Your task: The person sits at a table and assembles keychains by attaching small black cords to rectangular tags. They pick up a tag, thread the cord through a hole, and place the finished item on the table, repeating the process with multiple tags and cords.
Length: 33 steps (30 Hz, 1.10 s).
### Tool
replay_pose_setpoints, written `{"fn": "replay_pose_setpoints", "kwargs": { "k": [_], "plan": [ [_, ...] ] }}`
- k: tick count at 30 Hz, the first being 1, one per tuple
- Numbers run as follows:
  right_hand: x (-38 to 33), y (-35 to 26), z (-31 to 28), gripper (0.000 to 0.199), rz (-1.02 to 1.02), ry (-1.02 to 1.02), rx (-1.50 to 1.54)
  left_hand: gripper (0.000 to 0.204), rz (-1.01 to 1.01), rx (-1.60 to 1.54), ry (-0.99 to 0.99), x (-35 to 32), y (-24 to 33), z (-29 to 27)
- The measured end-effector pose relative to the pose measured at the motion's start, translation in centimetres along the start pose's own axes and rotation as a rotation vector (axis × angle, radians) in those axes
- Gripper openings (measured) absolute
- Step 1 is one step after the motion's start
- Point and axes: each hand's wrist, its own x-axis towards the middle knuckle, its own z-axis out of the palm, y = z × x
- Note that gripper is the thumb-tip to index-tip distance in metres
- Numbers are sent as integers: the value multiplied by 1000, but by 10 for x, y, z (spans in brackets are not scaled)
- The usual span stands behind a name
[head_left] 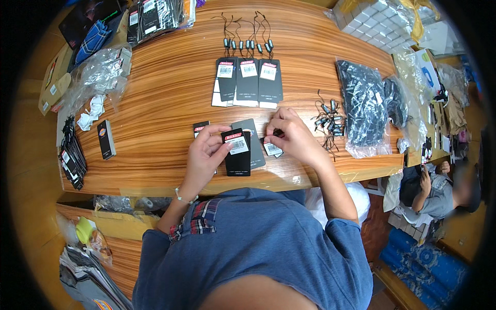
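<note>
My left hand (209, 150) holds a black hang tag (237, 163) with a red band and a white barcode sticker, thumb on its face. Behind it a grey hang tag (257, 152) lies on the table, and another dark tag (199, 127) shows partly past my left fingers. My right hand (289, 134) is closed in a pinch just right of the held tag. Something small and dark is at its fingertips, too hidden to name. Below them is a small barcode label (272, 149). Farther away, dark hang tags (248, 82) lie in a row, with black looped strings (248, 44) above them.
Right of my right hand lie a pile of black tag strings (329, 121) and a clear bag of dark strings (361, 103). At left are a single tag (106, 139), a fanned stack of tags (72, 155) and crumpled paper (92, 112). Another person (439, 191) sits at right.
</note>
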Motion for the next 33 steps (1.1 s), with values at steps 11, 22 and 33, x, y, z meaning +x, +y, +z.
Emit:
{"fn": "replay_pose_setpoints", "kwargs": {
  "k": [11, 22, 33],
  "plan": [
    [-30, 35, -39, 9, 172, 462, -37, 30, 1, 56, -28, 3, 1, 6],
    [-66, 49, -41, 16, 468, 544, -483, 31, -7, -16, -59, 9, -4, 11],
    [-59, 56, -44, 16, 492, 548, -531, 31, -6, 8, -53, 9, -7, 8]
  ]
}}
